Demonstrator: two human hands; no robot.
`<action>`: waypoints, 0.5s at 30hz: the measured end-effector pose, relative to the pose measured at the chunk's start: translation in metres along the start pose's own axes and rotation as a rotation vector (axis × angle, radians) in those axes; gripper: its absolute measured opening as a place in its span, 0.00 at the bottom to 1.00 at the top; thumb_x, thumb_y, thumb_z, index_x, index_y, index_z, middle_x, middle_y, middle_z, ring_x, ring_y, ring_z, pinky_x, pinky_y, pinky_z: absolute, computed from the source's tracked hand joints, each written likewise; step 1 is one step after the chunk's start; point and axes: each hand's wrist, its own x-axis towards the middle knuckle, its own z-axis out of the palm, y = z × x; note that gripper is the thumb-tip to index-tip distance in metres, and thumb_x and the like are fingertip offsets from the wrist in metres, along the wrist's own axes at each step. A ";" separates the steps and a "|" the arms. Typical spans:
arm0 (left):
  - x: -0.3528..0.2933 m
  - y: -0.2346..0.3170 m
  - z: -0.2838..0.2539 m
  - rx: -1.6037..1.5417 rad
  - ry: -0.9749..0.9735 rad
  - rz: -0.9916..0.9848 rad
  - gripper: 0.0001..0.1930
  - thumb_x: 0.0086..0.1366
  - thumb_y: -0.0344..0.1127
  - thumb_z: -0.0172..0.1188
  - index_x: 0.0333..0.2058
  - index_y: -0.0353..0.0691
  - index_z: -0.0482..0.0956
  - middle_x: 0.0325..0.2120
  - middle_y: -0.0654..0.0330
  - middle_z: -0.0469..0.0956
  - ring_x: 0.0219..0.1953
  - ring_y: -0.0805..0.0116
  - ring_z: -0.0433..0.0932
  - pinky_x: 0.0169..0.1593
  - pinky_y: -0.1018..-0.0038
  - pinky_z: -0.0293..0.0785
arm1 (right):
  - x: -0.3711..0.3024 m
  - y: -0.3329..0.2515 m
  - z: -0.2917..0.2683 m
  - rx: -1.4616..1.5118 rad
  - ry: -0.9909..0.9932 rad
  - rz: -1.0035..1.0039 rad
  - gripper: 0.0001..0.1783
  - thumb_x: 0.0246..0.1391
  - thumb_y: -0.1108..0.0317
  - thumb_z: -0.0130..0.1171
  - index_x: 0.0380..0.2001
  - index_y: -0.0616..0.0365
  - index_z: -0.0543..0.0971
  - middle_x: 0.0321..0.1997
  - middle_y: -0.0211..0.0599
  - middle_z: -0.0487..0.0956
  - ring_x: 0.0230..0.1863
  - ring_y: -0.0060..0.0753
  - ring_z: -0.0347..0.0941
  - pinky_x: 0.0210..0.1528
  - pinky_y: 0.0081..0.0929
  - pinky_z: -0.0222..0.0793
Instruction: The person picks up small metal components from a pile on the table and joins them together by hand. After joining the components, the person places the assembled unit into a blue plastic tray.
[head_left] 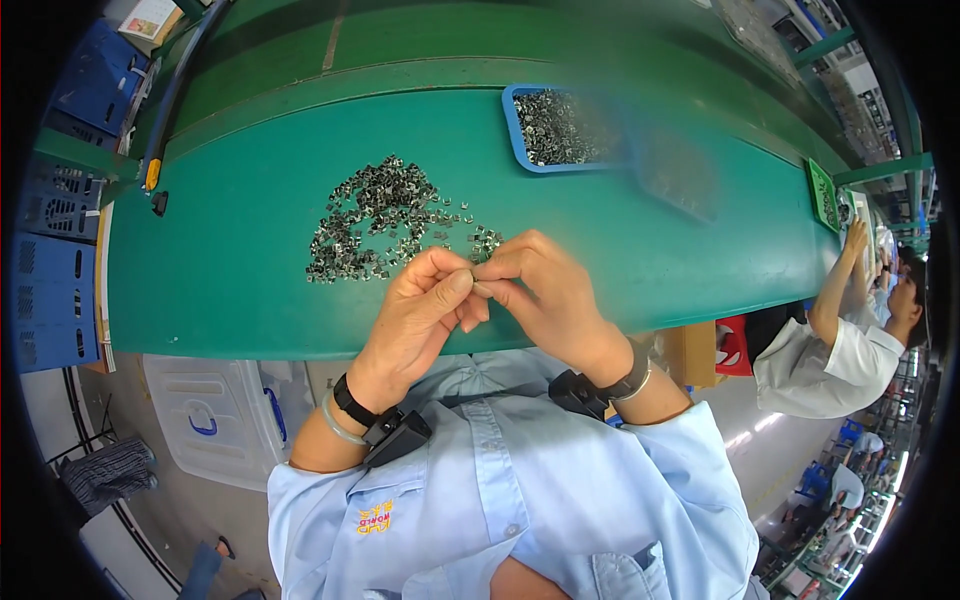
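Above the near part of the green tabletop (230, 310), my left hand (425, 315) and my right hand (550, 295) meet fingertip to fingertip. Both pinch a tiny part between thumb and forefinger; the fingers cover most of it, so its kind cannot be made out. Just beyond my hands lies a loose pile of small black and silver metal parts (385, 205). A smaller cluster of the same parts (484, 241) sits close to my right fingers.
A blue tray (515, 125) full of similar small parts stands farther back, its right side blurred. At far right a co-worker (840, 350) reaches toward a green tray (823, 195). Blue crates (55, 300) are stacked at left; a clear lidded bin (215, 420) stands below the table.
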 end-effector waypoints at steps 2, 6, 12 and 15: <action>0.001 -0.003 -0.002 -0.028 -0.015 0.005 0.07 0.65 0.36 0.55 0.35 0.39 0.73 0.30 0.61 0.78 0.29 0.75 0.74 0.30 0.80 0.69 | -0.002 0.002 0.002 0.041 0.024 0.020 0.11 0.42 0.75 0.65 0.31 0.56 0.76 0.32 0.33 0.76 0.35 0.34 0.73 0.35 0.28 0.70; 0.002 0.002 0.002 0.101 0.030 -0.014 0.07 0.66 0.36 0.55 0.35 0.39 0.73 0.29 0.61 0.78 0.28 0.75 0.74 0.30 0.79 0.69 | 0.001 0.002 -0.004 -0.080 0.021 -0.042 0.09 0.43 0.76 0.63 0.30 0.56 0.76 0.29 0.31 0.75 0.33 0.35 0.73 0.33 0.29 0.70; 0.000 0.012 0.013 0.169 0.079 -0.026 0.08 0.66 0.37 0.54 0.35 0.38 0.72 0.28 0.61 0.77 0.26 0.74 0.74 0.29 0.79 0.69 | 0.003 0.005 -0.006 -0.098 0.026 -0.093 0.10 0.42 0.76 0.64 0.30 0.56 0.75 0.29 0.31 0.75 0.32 0.35 0.73 0.33 0.29 0.70; 0.000 0.015 0.017 0.075 0.068 -0.030 0.09 0.66 0.38 0.54 0.34 0.38 0.72 0.27 0.61 0.77 0.26 0.75 0.74 0.29 0.79 0.70 | 0.003 0.004 -0.005 -0.012 0.059 -0.050 0.10 0.42 0.76 0.64 0.31 0.55 0.75 0.29 0.30 0.75 0.32 0.34 0.73 0.34 0.29 0.70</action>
